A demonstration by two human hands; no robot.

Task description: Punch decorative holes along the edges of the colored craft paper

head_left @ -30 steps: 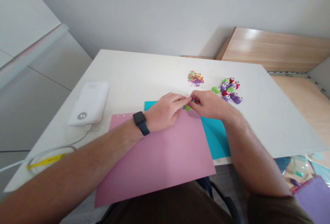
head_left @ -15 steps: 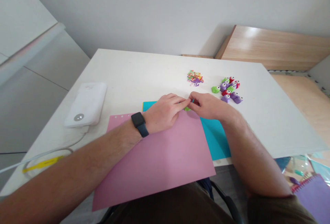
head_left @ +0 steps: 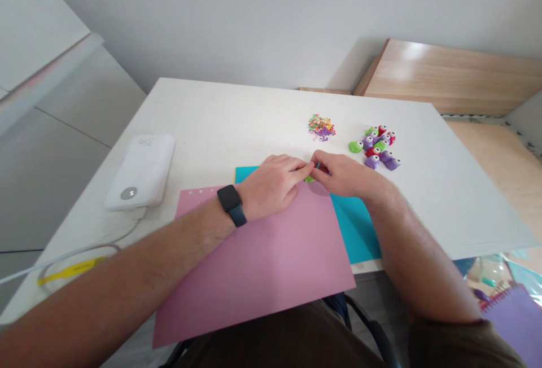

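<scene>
My left hand (head_left: 274,186), with a black watch (head_left: 228,197) on its wrist, is closed with its fingertips around a small green clay-like piece (head_left: 309,178). Most of that piece is hidden. Fingertip to fingertip with it, my right hand (head_left: 339,174) is pinched shut at the same spot; what lies between its thumb and finger cannot be made out. Both hands are over the top edge of a pink sheet (head_left: 271,261), which overlaps a teal sheet (head_left: 358,227).
Beyond my hands is a pile of tiny colourful bits (head_left: 322,127). Several little one-eyed figures (head_left: 374,150) in green, red and purple cluster to its right. A white power bank (head_left: 144,170) with a cable lies at left. A purple spiral notebook (head_left: 514,323) shows lower right.
Both hands stay together at the green piece, with only tiny finger movement. The whole view has shifted very slightly.
</scene>
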